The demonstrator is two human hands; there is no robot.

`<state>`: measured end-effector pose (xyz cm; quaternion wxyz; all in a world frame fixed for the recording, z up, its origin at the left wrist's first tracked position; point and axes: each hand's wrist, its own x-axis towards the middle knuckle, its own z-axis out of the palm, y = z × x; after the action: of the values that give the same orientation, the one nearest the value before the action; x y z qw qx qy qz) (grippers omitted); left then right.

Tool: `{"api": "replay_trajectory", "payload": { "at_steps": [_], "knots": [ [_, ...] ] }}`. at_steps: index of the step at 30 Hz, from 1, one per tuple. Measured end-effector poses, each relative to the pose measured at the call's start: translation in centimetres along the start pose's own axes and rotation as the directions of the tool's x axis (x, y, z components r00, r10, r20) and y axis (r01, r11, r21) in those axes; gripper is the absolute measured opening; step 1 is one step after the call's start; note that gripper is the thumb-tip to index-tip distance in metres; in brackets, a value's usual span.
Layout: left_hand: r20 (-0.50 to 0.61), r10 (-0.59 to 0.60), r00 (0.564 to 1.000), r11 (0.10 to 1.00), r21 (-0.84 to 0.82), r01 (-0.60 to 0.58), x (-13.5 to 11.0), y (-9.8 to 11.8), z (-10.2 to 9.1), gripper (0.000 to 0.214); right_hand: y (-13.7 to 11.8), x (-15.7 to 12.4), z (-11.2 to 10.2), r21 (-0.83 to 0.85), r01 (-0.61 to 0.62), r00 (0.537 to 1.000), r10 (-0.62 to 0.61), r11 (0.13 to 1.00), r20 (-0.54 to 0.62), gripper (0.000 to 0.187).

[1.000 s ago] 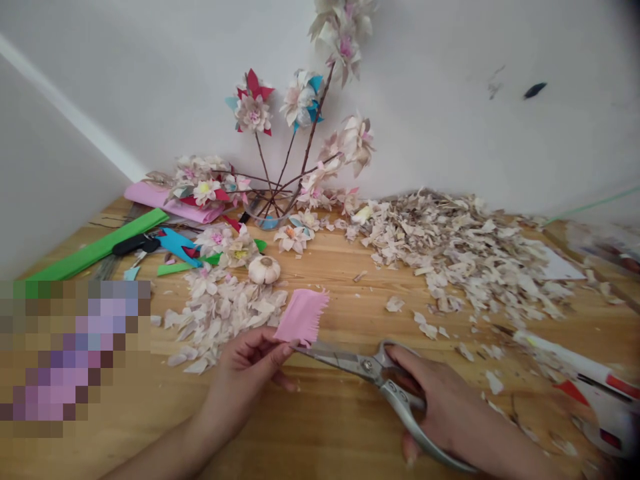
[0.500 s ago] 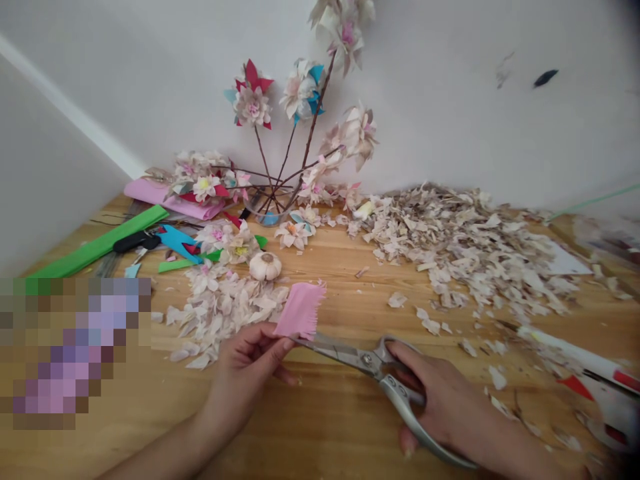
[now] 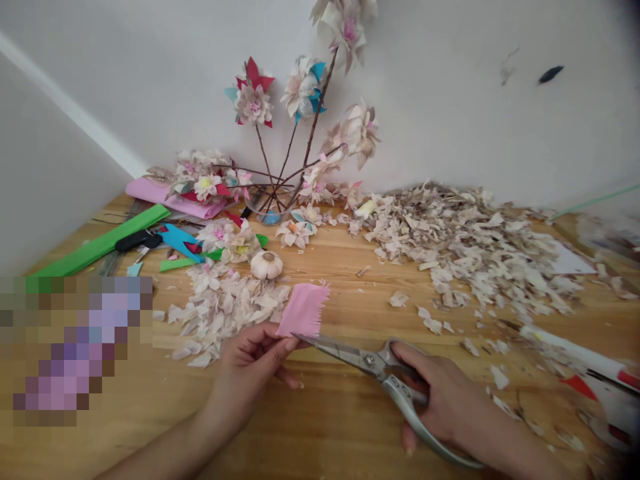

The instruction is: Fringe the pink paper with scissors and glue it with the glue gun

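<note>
My left hand pinches the lower edge of a small pink crepe paper piece whose right side is cut into a fringe. My right hand grips the handles of metal scissors. The scissor blades point left, and their tips sit at the bottom edge of the pink paper, right by my left fingertips. Both hands hover just above the wooden table.
A garlic bulb lies among pale petal scraps. A big heap of husk flakes covers the right. Paper flowers on twigs stand in a glass by the wall. Green paper roll, pink roll, glue gun at right.
The scissor blades have closed slightly at the paper's lower edge. Both hands and the pink paper stay in nearly the same place.
</note>
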<state>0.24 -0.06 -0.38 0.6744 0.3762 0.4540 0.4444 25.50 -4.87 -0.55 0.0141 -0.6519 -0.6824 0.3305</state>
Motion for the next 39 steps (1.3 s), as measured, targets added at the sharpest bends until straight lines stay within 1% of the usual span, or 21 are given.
{"api": "replay_trajectory", "payload": {
  "at_steps": [4, 9, 16, 18, 21, 23, 27, 28, 31, 33, 39],
  "knots": [
    [-0.003, -0.019, 1.000, 1.000, 0.000, 0.019, -0.01, 0.03, -0.10, 0.007, -0.13, -0.02, -0.16, 0.028, 0.004, 1.000, -0.004, 1.000, 0.018, 0.052],
    [0.011, -0.033, 0.999, 0.999, -0.004, 0.033, 0.09, 0.06, -0.15, 0.011, -0.01, 0.20, -0.19, 0.053, 0.009, 1.000, -0.009, 0.999, 0.002, 0.050],
    [0.010, -0.037, 0.999, 0.999, 0.038, 0.036, 0.14, 0.02, -0.29, 0.015, 0.11, 0.22, -0.31, 0.001, 0.025, 0.999, -0.025, 1.000, -0.020, 0.049],
    [-0.002, -0.028, 1.000, 0.998, 0.054, 0.028, 0.09, -0.01, -0.30, 0.015, 0.10, 0.16, -0.46, -0.013, 0.023, 1.000, -0.023, 1.000, -0.020, 0.053],
    [-0.029, -0.016, 0.999, 0.998, 0.066, 0.018, 0.01, 0.09, -0.21, 0.013, 0.04, 0.06, -0.59, 0.004, 0.014, 1.000, -0.014, 1.000, -0.008, 0.068],
    [-0.041, -0.012, 0.999, 0.998, 0.067, 0.015, -0.03, 0.20, -0.13, 0.013, -0.04, 0.03, -0.57, 0.015, 0.017, 1.000, -0.016, 1.000, -0.013, 0.071],
    [-0.053, -0.009, 0.999, 0.998, 0.057, 0.012, 0.00, 0.25, -0.05, 0.011, -0.21, 0.07, -0.42, -0.003, 0.025, 1.000, -0.025, 1.000, -0.018, 0.057],
    [-0.056, -0.005, 0.998, 0.999, 0.052, 0.007, 0.02, 0.22, -0.04, 0.010, -0.23, 0.08, -0.37, -0.009, 0.025, 1.000, -0.025, 1.000, -0.013, 0.056],
    [-0.054, 0.010, 0.998, 0.999, 0.046, -0.007, 0.02, 0.13, 0.00, 0.007, -0.19, 0.05, -0.23, -0.010, 0.030, 1.000, -0.030, 1.000, -0.003, 0.062],
    [-0.040, 0.012, 0.999, 0.999, 0.039, -0.010, -0.02, 0.11, 0.02, 0.006, -0.12, 0.02, -0.14, -0.008, 0.045, 0.999, -0.045, 0.999, -0.012, 0.062],
    [-0.028, 0.007, 1.000, 1.000, 0.024, -0.007, -0.12, 0.22, 0.06, 0.007, -0.21, 0.09, -0.22, -0.017, 0.044, 0.998, -0.044, 0.999, -0.036, 0.047]
  ]
}}
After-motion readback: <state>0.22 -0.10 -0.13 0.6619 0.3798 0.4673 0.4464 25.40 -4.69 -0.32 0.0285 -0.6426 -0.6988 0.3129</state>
